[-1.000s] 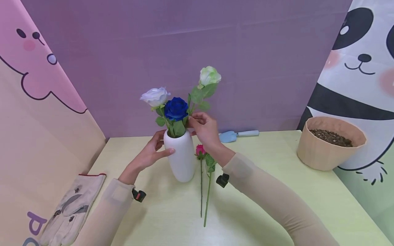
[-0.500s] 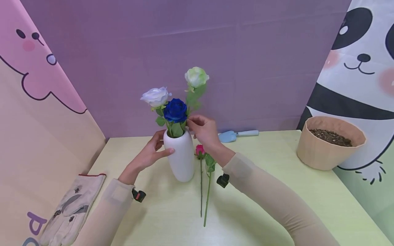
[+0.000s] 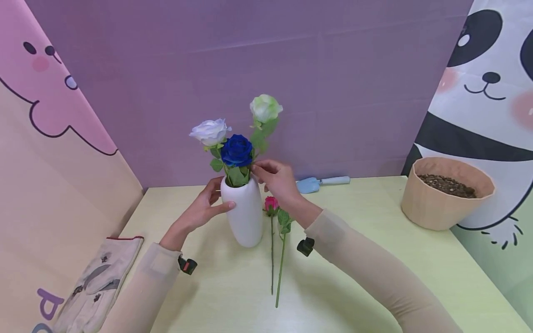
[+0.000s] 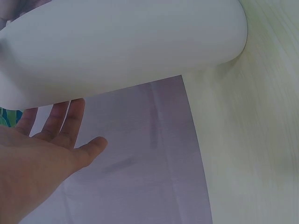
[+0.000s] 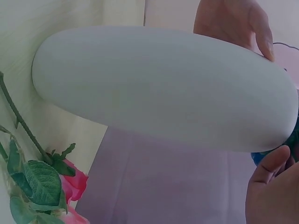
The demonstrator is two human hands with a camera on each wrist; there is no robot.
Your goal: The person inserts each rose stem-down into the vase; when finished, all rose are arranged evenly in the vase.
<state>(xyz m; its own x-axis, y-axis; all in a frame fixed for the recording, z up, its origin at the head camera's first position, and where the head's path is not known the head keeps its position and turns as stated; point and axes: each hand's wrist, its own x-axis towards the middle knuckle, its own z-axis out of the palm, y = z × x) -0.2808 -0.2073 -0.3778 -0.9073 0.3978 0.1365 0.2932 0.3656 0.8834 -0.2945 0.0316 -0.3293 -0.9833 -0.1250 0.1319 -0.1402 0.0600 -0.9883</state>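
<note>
A white vase [image 3: 245,217] stands upright on the table, holding a pale lilac rose [image 3: 210,132] and a blue rose [image 3: 237,150]. My left hand [image 3: 202,208] grips the vase's upper left side, thumb in front and fingers reaching behind. In the left wrist view, those fingers [image 4: 72,121] meet the vase wall. Just above the rim, my right hand [image 3: 280,182] pinches the stem of a greenish-white rose [image 3: 266,108], whose bloom rises above the others. Its lower stem is hidden by leaves and the vase. In the right wrist view, the right thumb [image 5: 275,161] is right at the rim.
Right of the vase lie a pink rose [image 3: 271,203] and another green stem [image 3: 281,273]. A blue trowel [image 3: 309,185] lies at the back edge. A brown planter [image 3: 429,208] with soil stands right; folded gloves [image 3: 100,282] lie left.
The greenish-white rose has swung left and then sunk slightly, my right hand lowering a little with it. My left hand stays on the vase.
</note>
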